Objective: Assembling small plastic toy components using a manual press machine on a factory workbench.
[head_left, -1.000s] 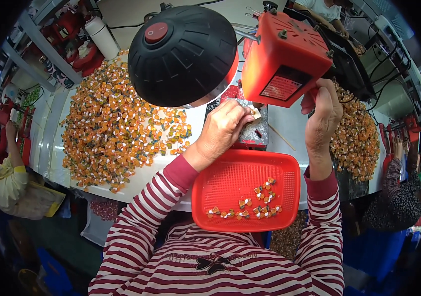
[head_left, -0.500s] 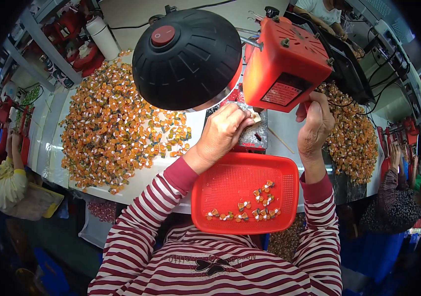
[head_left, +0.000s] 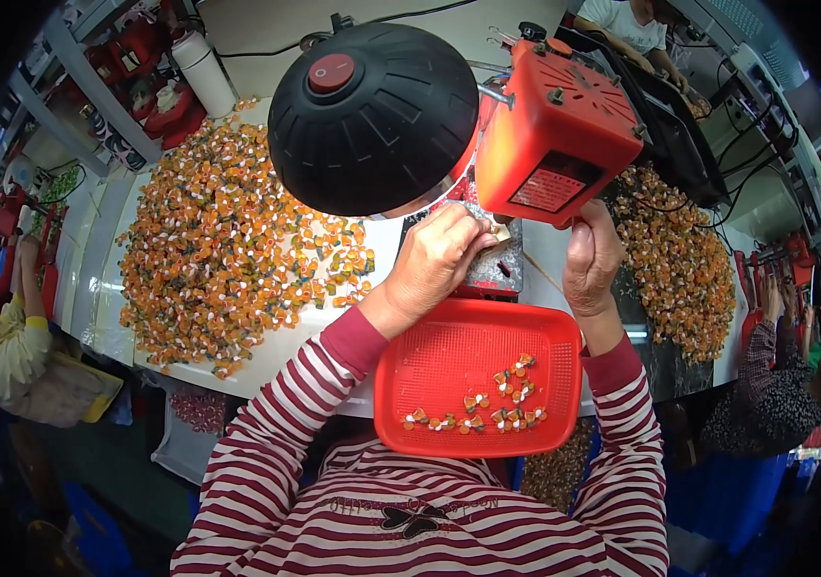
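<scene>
- Pinching a small pale block [head_left: 502, 234] with the left hand [head_left: 437, 252], thumb and fingertips drawn together on it.
- Holding that block just above a speckled metal plate [head_left: 512, 258], near the lower left corner of a red machine [head_left: 559, 125].
- Reaching with the right hand [head_left: 593, 258] to the lower right edge of the red machine, fingers curled, thumb pointing up; cannot tell what, if anything, is inside that grip, being hidden.
- Between the hands, slanting beside the plate: a thin stick [head_left: 543, 272].
- Directly below the plate, nearest the striped shirt [head_left: 266, 433]: a red tray [head_left: 439, 356], holding a few small orange pieces [head_left: 514, 417] with white and dark parts, mostly along the near side and toward the right.
- Above the left hand, close beside the machine: a black domed lamp [head_left: 372, 120] with a red switch [head_left: 331, 73].
- Spread on the white table [head_left: 386, 245], left of the left hand: a large heap of similar pieces [head_left: 218, 240].
- Beyond the right hand: a second heap [head_left: 677, 264].
- Behind the left heap: a white bottle [head_left: 204, 72].
- At upper right, behind a black tray [head_left: 665, 125]: another person [head_left: 627, 27].
</scene>
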Tool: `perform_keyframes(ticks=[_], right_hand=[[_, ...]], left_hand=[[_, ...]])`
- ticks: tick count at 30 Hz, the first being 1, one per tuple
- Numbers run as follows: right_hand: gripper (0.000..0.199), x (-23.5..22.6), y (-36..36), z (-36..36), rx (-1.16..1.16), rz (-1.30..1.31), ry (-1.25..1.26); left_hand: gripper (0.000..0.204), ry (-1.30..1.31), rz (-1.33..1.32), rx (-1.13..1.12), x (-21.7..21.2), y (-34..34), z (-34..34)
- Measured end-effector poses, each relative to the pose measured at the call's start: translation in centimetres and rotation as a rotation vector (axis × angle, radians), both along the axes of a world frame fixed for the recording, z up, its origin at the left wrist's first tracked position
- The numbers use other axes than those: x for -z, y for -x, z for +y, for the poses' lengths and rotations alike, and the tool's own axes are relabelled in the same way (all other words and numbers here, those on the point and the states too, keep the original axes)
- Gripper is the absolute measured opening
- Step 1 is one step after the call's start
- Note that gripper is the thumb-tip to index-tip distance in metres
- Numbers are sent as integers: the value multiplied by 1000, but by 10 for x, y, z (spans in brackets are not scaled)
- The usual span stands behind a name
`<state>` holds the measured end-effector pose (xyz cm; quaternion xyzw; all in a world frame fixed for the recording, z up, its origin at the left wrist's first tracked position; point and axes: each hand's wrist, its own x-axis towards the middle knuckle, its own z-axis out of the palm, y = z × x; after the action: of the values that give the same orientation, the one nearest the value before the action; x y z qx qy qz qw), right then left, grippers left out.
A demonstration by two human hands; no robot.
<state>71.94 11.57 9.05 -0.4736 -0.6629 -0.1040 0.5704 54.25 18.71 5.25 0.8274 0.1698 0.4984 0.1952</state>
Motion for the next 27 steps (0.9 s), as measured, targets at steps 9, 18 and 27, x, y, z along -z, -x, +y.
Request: perform_keyframes(ticks=[9,18,27], right_hand=[[52,-134,-13,48,-10,198,101],[51,-62,10,-14,54,446,429],[31,-21,40,-47,-192,440,872]], left_hand=[[16,43,-100,33,-8,12,-6],[14,35,471,-196,-1,124,43],[16,155,547,-213,15,113,53]])
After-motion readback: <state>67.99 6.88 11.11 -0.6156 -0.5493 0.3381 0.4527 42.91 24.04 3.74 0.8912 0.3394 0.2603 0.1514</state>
